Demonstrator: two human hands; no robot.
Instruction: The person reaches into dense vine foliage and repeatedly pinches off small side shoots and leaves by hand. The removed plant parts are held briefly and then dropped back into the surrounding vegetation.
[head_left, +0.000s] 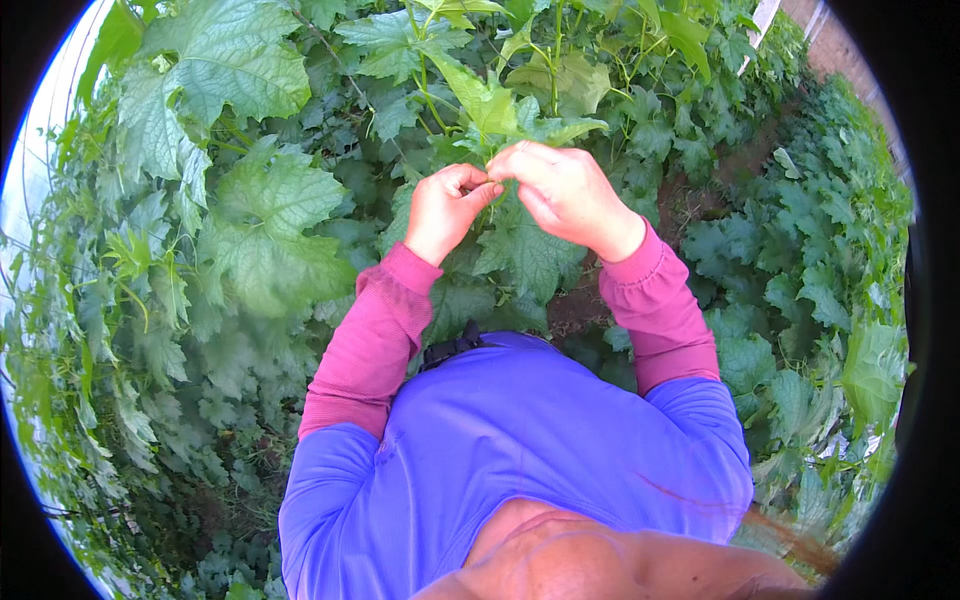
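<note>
My left hand (444, 206) and my right hand (568, 193) meet in front of me, thumbs and fingertips pinched together at a thin green vine shoot (489, 154). The fingertips hide most of the gripped piece, so whether it is stem or tendril is hard to tell. Just above the hands a bright young leaf (480, 101) points upward. A broad lobed leaf (531, 244) hangs beneath them, between my wrists.
Large leaves (262, 217) crowd the left side, close to my left arm. Thin upright stems (555, 67) rise beyond the hands. Another leafy row (810, 262) runs along the right, past a strip of bare soil (679, 202). Pale sheeting (34, 157) shows at far left.
</note>
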